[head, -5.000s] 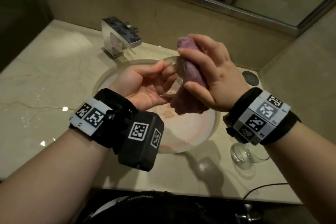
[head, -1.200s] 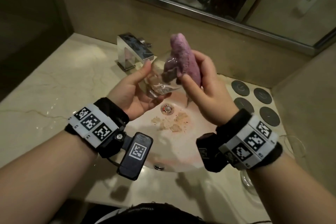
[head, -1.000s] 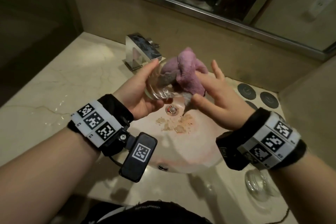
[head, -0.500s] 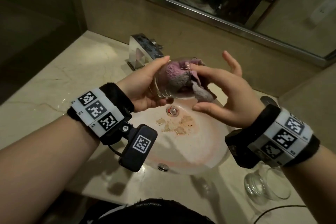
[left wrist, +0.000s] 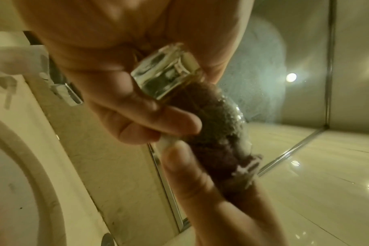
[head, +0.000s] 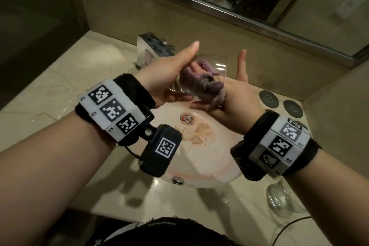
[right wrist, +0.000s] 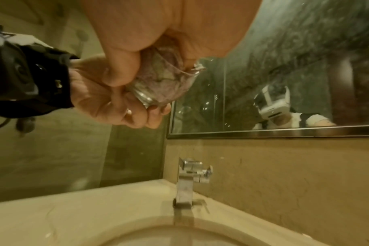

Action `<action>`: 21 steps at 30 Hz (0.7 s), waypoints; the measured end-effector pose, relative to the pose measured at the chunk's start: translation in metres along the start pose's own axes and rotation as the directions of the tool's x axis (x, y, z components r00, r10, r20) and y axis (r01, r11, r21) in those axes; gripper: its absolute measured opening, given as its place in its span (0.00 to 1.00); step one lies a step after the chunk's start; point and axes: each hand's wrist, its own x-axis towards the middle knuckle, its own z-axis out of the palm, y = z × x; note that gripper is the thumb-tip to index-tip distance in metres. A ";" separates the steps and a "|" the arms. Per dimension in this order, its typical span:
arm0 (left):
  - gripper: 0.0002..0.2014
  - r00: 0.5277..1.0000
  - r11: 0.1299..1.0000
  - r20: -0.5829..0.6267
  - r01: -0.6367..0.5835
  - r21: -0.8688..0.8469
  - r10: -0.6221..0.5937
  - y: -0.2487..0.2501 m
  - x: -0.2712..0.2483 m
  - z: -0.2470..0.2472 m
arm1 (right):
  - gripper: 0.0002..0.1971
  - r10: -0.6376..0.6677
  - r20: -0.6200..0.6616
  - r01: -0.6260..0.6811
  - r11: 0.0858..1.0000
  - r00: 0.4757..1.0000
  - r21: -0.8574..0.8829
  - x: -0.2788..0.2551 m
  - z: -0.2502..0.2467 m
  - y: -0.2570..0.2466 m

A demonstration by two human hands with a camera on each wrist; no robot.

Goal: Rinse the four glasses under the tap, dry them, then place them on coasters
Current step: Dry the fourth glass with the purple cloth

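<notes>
A clear glass (head: pixel 216 65) lies on its side in the air over the sink. My left hand (head: pixel 169 78) grips it round its thick base (left wrist: pixel 166 73), thumb sticking up. A purple cloth (head: pixel 201 81) is stuffed inside the glass. My right hand (head: pixel 235 94) has its fingers pushed into the mouth, holding the cloth against the inner wall, thumb up outside the rim. The right wrist view shows the cloth through the glass wall (right wrist: pixel 164 89). A second glass (head: pixel 279 199) stands on the counter under my right wrist. Two dark round coasters (head: pixel 268 99) lie at the right rear.
The square chrome tap (head: pixel 153 48) stands behind my left hand, turned off. The sink basin (head: pixel 209 162) below has brownish stains near the drain (head: pixel 187 119). A mirror runs along the back wall. A wall closes off the right of the counter. A thin cable lies near the second glass.
The cloth, held outside the glass a second ago, has been pushed inside. My right fingers have followed it into the mouth and the wrist has turned. The left hand has kept hold of the glass.
</notes>
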 end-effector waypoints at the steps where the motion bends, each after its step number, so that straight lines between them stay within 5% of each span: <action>1: 0.34 1.000 1.000 -0.003 -0.010 -0.007 0.010 0.002 0.001 0.000 | 0.27 0.048 -0.016 -0.048 0.999 0.999 0.021 0.001 0.001 -0.002; 5: 0.34 0.990 1.000 -0.141 -0.004 0.022 0.007 0.006 0.004 0.005 | 0.24 0.242 0.011 -0.237 0.940 0.970 0.244 0.008 0.005 -0.007; 8: 0.30 0.975 0.996 -0.214 -0.048 0.078 0.064 0.007 0.004 0.008 | 0.20 0.402 0.089 -0.377 0.728 0.911 0.573 0.011 0.003 -0.011; 11: 0.30 0.968 0.990 -0.234 -0.066 0.122 0.094 0.007 0.008 0.008 | 0.14 0.445 0.131 -0.408 0.611 0.886 0.678 0.010 0.004 -0.014; 18: 0.34 0.980 0.963 -0.187 -0.018 0.269 0.070 0.004 0.013 0.002 | 0.09 0.486 0.092 -0.429 0.647 0.869 0.630 0.010 0.009 -0.022; 21: 0.27 0.937 0.913 -0.247 -0.142 0.383 0.249 0.002 0.011 0.008 | 0.15 0.607 0.133 -0.430 0.376 0.784 0.821 0.008 0.016 -0.022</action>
